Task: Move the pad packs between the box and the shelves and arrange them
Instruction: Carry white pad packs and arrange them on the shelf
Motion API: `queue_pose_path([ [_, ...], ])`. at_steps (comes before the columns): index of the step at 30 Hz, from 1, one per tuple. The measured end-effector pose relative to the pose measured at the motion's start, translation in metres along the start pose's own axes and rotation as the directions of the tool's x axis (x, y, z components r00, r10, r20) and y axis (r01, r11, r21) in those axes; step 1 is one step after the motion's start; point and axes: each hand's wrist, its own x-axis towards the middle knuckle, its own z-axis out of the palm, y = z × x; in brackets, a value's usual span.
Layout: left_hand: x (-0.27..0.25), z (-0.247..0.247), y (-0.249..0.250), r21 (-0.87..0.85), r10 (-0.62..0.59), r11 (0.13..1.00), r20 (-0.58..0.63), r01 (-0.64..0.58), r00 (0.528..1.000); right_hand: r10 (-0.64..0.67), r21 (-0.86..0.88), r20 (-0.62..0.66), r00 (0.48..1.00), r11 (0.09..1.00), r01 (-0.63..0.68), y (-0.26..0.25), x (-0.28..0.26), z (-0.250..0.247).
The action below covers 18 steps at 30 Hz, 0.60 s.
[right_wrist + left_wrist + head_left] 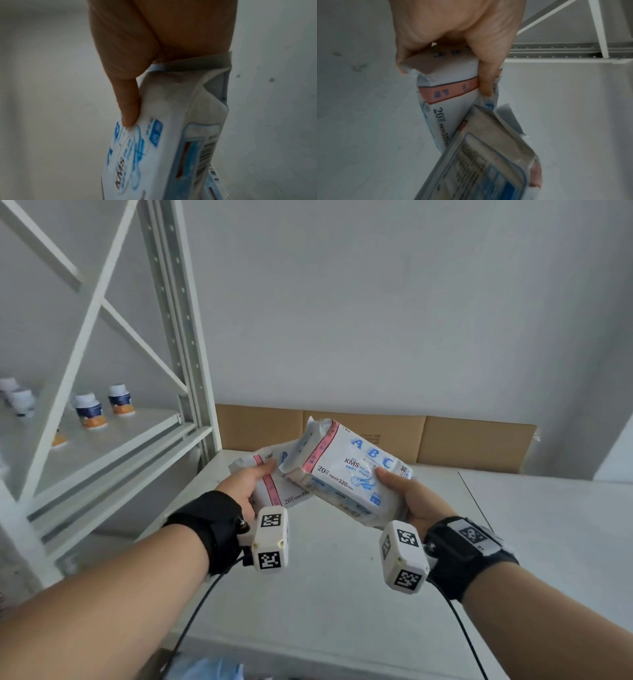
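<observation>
I hold two white pad packs with blue lettering and a pink stripe in the air above a white table top (325, 594). My left hand (248, 482) grips the left pack (274, 491) by its end, thumb on the pink band; the left wrist view shows this pack (447, 97) pinched between thumb and fingers. My right hand (404, 494) grips the right pack (346, 470), thumb on its printed face, and this pack (171, 128) fills the right wrist view. The right pack's corner overlaps the left one. The box is not clearly in view.
A white metal shelf unit (178, 344) stands at the left, with several white and orange bottles (90, 410) on its board. Flattened brown cardboard (376, 436) leans along the wall behind the table. Something pale blue (205, 667) shows at the bottom edge.
</observation>
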Motion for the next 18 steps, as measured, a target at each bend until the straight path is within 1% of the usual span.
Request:
queue_pose_path([
  [3, 0.035, -0.001, 0.014, 0.057, -0.030, 0.998, 0.014, 0.030, 0.999, -0.037, 0.005, -0.039, 0.999, 0.999, 0.037, -0.010, 0.032, 0.001],
  [6, 0.073, -0.009, 0.030, 0.146, -0.053, 0.988, 0.037, 0.047, 0.998, -0.112, -0.007, -0.154, 0.982, 0.994, 0.112, -0.020, 0.068, -0.006],
  [9, 0.112, -0.021, 0.042, 0.183, -0.055, 0.982, 0.044, 0.046, 0.998, -0.184, -0.086, -0.306, 0.934, 0.982, 0.165, -0.028, 0.104, -0.022],
  [11, 0.137, -0.026, 0.047, 0.201, -0.053, 0.979, 0.067, 0.038, 0.996, -0.216, -0.141, -0.372, 0.903, 0.974, 0.175, -0.027, 0.127, -0.034],
  [15, 0.173, -0.032, 0.048, 0.228, -0.011, 0.973, 0.138, -0.021, 0.990, -0.237, -0.176, -0.453, 0.859, 0.969, 0.175, -0.015, 0.164, -0.049],
  [18, 0.195, -0.031, 0.046, 0.230, 0.012, 0.971, 0.198, -0.059, 0.980, -0.249, -0.161, -0.447, 0.859, 0.967, 0.197, -0.004, 0.186, -0.057],
])
